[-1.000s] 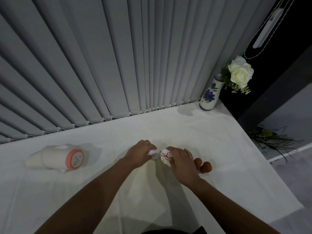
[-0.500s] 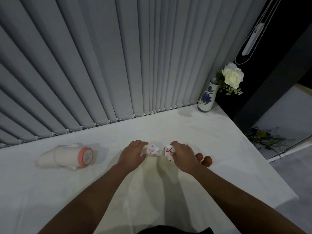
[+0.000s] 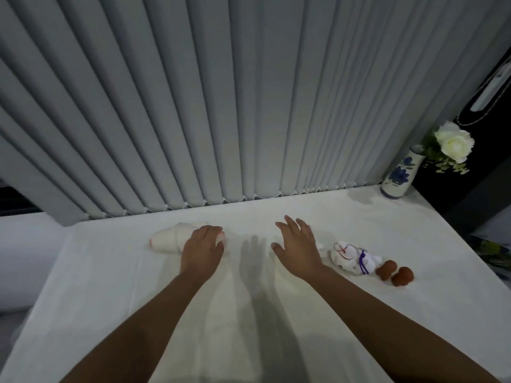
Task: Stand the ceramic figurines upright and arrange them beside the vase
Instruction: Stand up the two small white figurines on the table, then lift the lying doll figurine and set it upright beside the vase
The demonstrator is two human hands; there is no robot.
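A large white figurine (image 3: 168, 239) lies on its side at the left of the white table (image 3: 359, 313). My left hand (image 3: 201, 246) is curled over its right end, hiding the orange base. My right hand (image 3: 297, 244) hovers flat over the table's middle, fingers spread, holding nothing. A small white figurine (image 3: 349, 257) with red and purple cords lies on its side just right of that hand. A sliver of another small white piece (image 3: 320, 246) peeks out from beside my right hand. The blue-flowered vase (image 3: 399, 176) stands at the back right corner.
Two small brown round pieces (image 3: 395, 273) lie right of the corded figurine. A white rose (image 3: 455, 143) leans out of the vase. Grey vertical blinds (image 3: 221, 106) hang along the table's far edge. The table's right edge drops off past the brown pieces.
Both hands let go of the small figurines. My left hand moved left onto the large figurine, and my right hand opened and lifted. The view swung left.
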